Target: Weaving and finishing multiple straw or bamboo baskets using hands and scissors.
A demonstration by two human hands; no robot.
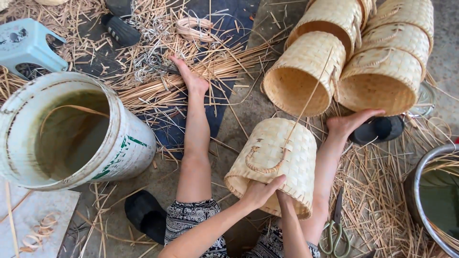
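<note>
At lower centre of the frame, our left hand (260,192) grips the near rim of a woven bamboo basket (277,157) lying between our legs. Our right hand (285,197) is mostly hidden at that rim, so we cannot tell its grip; a thin strip (306,105) rises from the basket.

A large white plastic bucket (71,131) lies tilted on the floor at left, murky water inside. Behind it stands a pale blue plastic stool (26,45). Loose bamboo strips (158,88) litter a dark blue mat (229,24), with a coiled strip bundle (193,27) near the top. Finished woven baskets (382,57) are stacked on their sides at upper right. Green-handled scissors (335,234) lie among straw beside a metal basin (423,200). Black sandals (146,215) rest nearby.
</note>
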